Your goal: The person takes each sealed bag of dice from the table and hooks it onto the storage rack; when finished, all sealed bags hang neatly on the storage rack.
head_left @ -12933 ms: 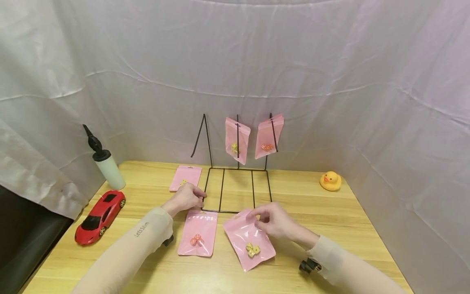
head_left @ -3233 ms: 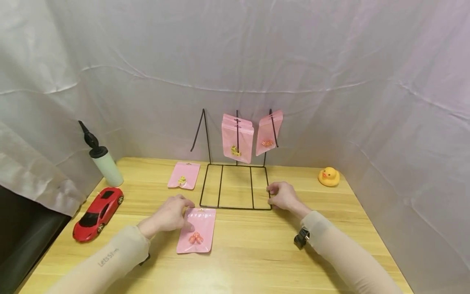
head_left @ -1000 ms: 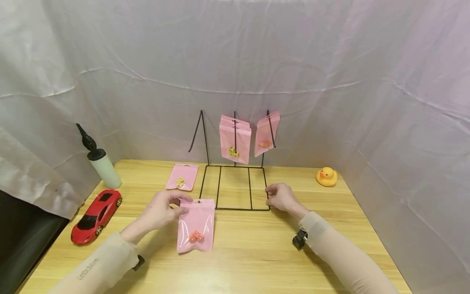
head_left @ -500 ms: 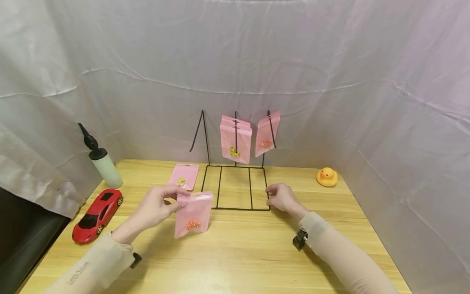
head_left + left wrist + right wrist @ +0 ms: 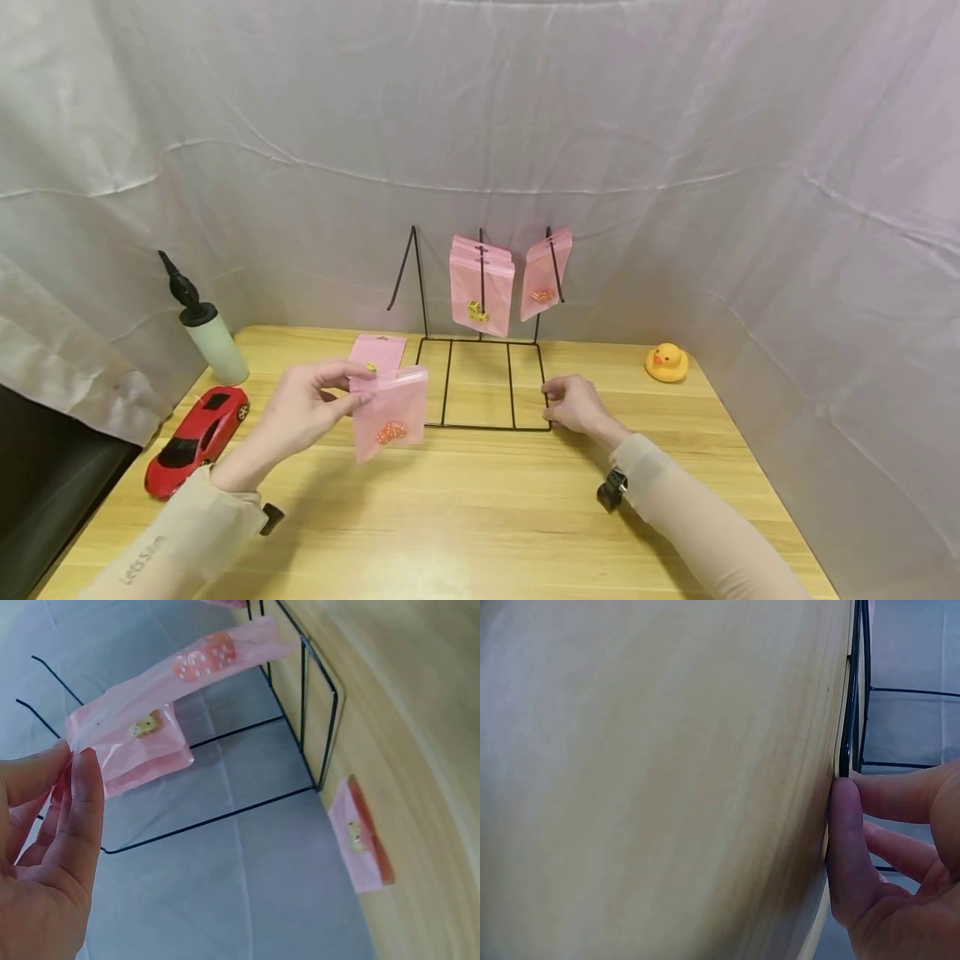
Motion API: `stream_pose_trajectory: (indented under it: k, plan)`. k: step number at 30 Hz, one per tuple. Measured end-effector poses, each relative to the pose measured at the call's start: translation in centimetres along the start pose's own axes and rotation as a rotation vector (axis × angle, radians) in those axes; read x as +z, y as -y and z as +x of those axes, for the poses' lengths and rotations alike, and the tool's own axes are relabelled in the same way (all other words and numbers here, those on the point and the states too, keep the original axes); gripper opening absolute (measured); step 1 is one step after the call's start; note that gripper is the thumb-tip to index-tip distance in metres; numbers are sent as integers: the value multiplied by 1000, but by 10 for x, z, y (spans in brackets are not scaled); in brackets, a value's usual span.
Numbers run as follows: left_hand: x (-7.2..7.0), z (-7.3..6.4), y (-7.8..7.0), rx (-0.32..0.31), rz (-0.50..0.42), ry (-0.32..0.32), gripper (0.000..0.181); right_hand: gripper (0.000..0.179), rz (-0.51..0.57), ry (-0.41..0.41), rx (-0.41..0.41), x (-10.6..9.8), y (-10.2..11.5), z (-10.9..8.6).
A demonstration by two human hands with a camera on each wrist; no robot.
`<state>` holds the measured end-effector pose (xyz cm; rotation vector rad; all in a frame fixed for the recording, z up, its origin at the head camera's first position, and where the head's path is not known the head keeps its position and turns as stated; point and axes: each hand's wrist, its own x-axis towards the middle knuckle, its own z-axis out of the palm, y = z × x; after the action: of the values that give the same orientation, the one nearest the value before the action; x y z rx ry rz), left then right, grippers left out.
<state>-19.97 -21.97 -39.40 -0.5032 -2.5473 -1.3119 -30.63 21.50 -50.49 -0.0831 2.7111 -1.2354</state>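
Between thumb and fingers my left hand [image 5: 303,410] pinches the top corner of a pink zip bag [image 5: 390,410] with orange dice in it. The bag hangs above the table, left of the black wire display rack [image 5: 482,427], partly covering a flat pink bag with yellow dice [image 5: 382,351]. My right hand [image 5: 579,405] grips the right front part of the rack's base; in the right wrist view the fingertips [image 5: 845,796] meet at the wire. On the rack's middle hook hang pink bags with yellow dice [image 5: 482,292]. One pink bag with orange dice [image 5: 546,275] hangs on the right hook.
The rack's left hook [image 5: 402,267] carries nothing. A red toy car [image 5: 197,442] and a pale hand pump [image 5: 217,343] stand at the left of the wooden table [image 5: 480,517]. At the back right sits a yellow rubber duck [image 5: 667,362]. Grey cloth surrounds the table.
Earlier, one more yellow-dice bag went onto the middle hook. Since then my left hand has lifted the orange-dice bag off the table and moved it away from me. My right hand stays at the rack.
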Motion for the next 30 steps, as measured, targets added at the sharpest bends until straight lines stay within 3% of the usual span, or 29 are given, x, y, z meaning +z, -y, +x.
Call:
stream_pose_trajectory:
  k: [6, 13, 24, 30]
  plan:
    - [-6, 2, -7, 57, 10, -36, 28, 49, -6, -1, 1, 0, 0, -1]
    - [-11, 5, -17, 195, 3, -106, 30, 49, -8, -4, 0, 0, 1, -1]
    - [-24, 16, -32, 320, -106, -146, 33, 49, -13, -22, -10, 1, 1, -1]
    - [-29, 23, -37, 338, -211, -150, 29, 49, -16, -20, -6, 1, 2, -2]
